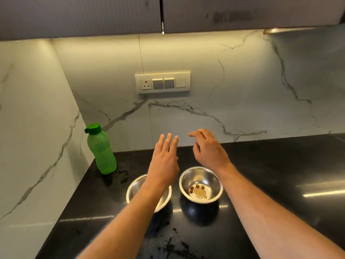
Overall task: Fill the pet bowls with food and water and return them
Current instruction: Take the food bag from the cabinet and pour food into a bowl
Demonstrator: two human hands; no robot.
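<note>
Two steel pet bowls stand side by side on the black counter (270, 174). The right bowl (201, 184) holds a few brown kibble pieces at its bottom. The left bowl (135, 191) is partly hidden under my left forearm, so its contents cannot be seen. My left hand (165, 159) hovers above and behind the left bowl with straight fingers, holding nothing. My right hand (209, 148) hovers behind the right bowl with loosely bent fingers, also holding nothing. A green water bottle (101, 150) with its cap on stands upright at the back left.
A marble wall runs along the back and the left side. A switch and socket panel (162, 82) is on the back wall. Wall cabinets (242, 14) hang overhead. A few dark crumbs lie on the counter near its front edge.
</note>
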